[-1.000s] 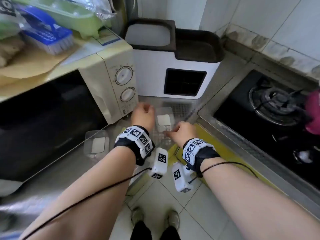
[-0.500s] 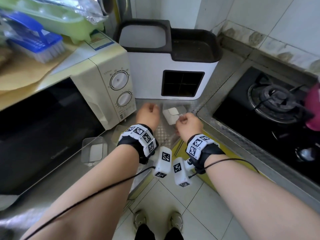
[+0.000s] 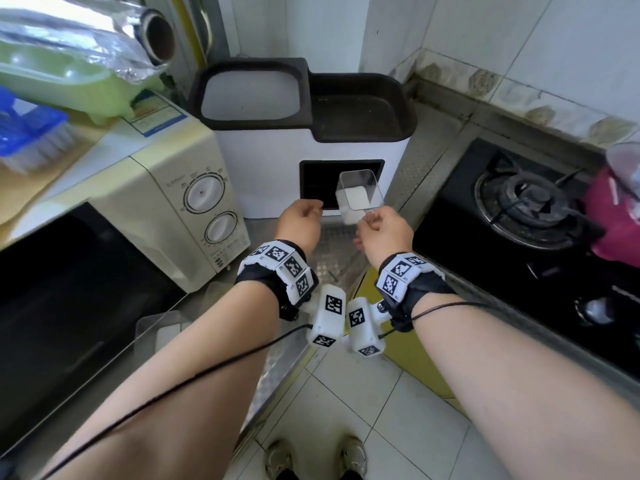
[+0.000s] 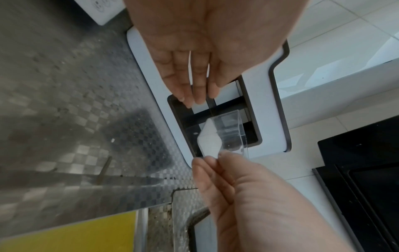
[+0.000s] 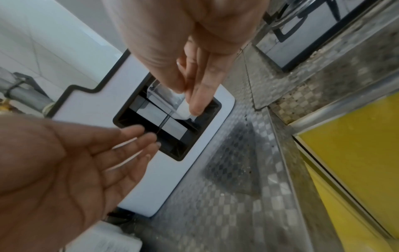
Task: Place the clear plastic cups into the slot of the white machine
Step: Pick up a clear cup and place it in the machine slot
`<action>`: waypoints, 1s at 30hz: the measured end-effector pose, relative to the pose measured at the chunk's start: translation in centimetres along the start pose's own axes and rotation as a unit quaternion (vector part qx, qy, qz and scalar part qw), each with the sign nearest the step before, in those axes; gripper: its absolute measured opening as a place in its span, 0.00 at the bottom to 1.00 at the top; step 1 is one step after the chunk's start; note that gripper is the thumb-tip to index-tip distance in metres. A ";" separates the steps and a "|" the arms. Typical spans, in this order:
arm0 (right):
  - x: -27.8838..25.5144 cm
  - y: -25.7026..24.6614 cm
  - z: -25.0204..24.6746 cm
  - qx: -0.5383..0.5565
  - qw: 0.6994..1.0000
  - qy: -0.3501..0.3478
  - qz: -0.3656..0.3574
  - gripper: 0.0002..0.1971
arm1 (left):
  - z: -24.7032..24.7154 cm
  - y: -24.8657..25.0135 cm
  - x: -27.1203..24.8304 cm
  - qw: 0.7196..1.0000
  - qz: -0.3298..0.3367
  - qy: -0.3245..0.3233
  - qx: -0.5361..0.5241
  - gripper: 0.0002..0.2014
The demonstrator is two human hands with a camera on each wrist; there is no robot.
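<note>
- Now the clear cup is up off the table, where it stood a second ago, and hangs in front of the right half of the slot in the white machine.
- It is tipped, open mouth toward the slot; from the left wrist view its far edge looks to be at the opening, not yet seated.
- The right hand pinches it by the white base, thumb and fingers closed on it.
- The left hand holds nothing: fingers straight and relaxed, just at the slot's left side.
- Another clear cup waits on the table by the microwave.
- So I'd say the carry is done; what's left is lining it up and pushing it in.
</note>
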State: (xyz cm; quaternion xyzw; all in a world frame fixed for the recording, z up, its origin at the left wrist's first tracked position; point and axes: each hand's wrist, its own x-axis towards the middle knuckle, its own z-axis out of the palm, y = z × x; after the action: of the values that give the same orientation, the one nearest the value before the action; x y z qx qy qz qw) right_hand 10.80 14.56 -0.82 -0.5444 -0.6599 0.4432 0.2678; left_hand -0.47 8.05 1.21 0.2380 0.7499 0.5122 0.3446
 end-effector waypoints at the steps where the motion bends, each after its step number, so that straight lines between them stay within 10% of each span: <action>1: 0.1 0.2 0.1 -0.006 1.000 -0.001 -0.005 0.10 | 0.1 0.1 0.1 1.000 0.004 -0.015 -0.001 0.16; 30: 4.5 -1.8 0.8 -0.005 0.999 0.021 -0.039 0.02 | 1.0 -0.2 2.1 0.995 0.024 -0.092 -0.013 0.19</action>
State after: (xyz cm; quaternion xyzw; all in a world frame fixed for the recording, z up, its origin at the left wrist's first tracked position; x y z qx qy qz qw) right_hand 8.06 18.59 -0.25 -0.5289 -0.6771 0.4176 0.2957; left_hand -1.13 10.07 0.21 0.2973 0.7026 0.5059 0.4025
